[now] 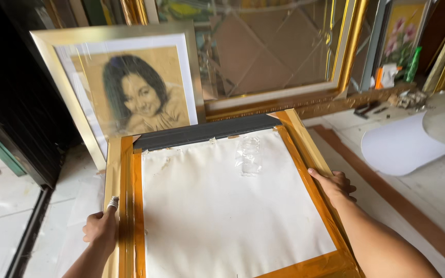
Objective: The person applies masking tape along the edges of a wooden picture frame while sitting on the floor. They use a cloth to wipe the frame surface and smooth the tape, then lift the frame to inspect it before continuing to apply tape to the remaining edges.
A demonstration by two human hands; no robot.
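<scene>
Head view: left hand (100, 228) and right hand (333, 185) both close on the side rails of the face-down gold frame (127, 206) on the floor (6, 216); apparently repositioning, needing an even lift.

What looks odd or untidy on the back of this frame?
A crumpled strip of clear tape sits on the white backing sheet, whose top edge is ragged beneath the dark tape. Both hands grip the frame.

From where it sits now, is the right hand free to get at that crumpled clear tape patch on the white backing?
Probably yes: the right hand grips the frame edge, and only bare white backing lies between it and the clear tape patch.
</scene>
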